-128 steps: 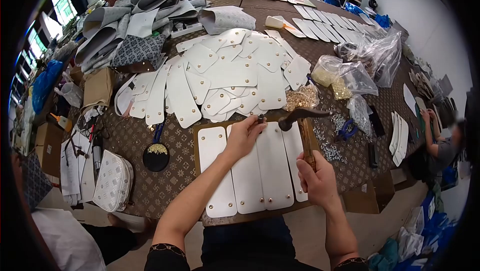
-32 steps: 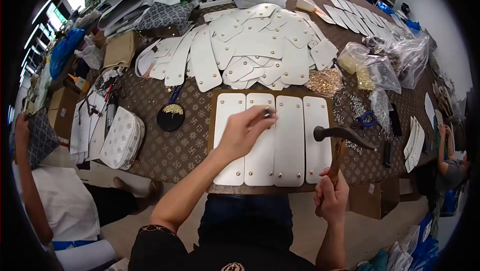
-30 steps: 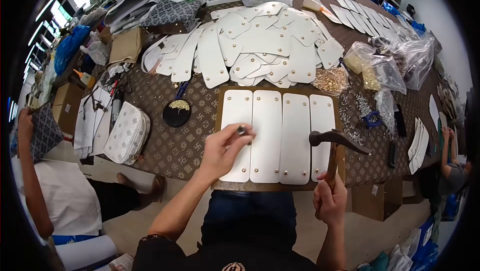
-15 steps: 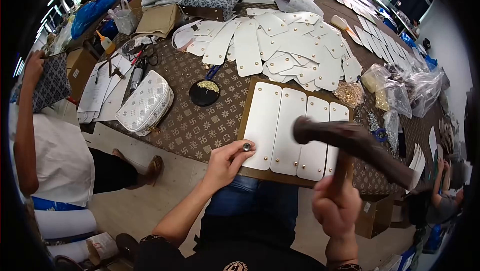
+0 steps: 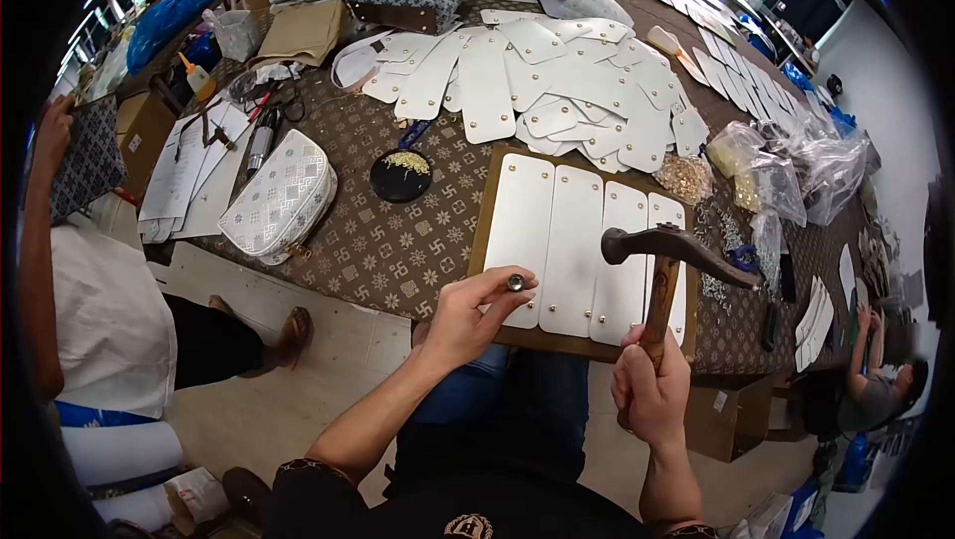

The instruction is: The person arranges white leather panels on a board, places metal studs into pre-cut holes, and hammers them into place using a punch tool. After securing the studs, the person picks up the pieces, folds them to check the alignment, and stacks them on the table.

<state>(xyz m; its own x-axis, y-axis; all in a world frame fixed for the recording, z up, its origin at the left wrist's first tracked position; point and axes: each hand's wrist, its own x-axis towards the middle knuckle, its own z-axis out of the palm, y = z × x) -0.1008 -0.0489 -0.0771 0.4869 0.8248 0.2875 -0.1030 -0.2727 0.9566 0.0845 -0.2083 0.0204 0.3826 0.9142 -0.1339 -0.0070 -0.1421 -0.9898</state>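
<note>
My left hand is closed around a small metal setting punch, seen end-on over the lower right of the leftmost white panel. Wrapped in my right hand is the wooden handle of a hammer, its dark head raised above the panels on the right. Several white panels with brass-coloured studs at their ends lie side by side on a brown board. The tip of the punch and whatever lies under it are hidden from me.
Behind the board spreads a heap of white studded pieces. A black round dish with small gold parts and a white patterned pouch lie left. Bags of fittings lie right. Another person stands at the left.
My left hand has shifted right along the leftmost panel with the punch. The hammer, blurred earlier, now shows sharply and is slightly farther left. The view has turned a little.
</note>
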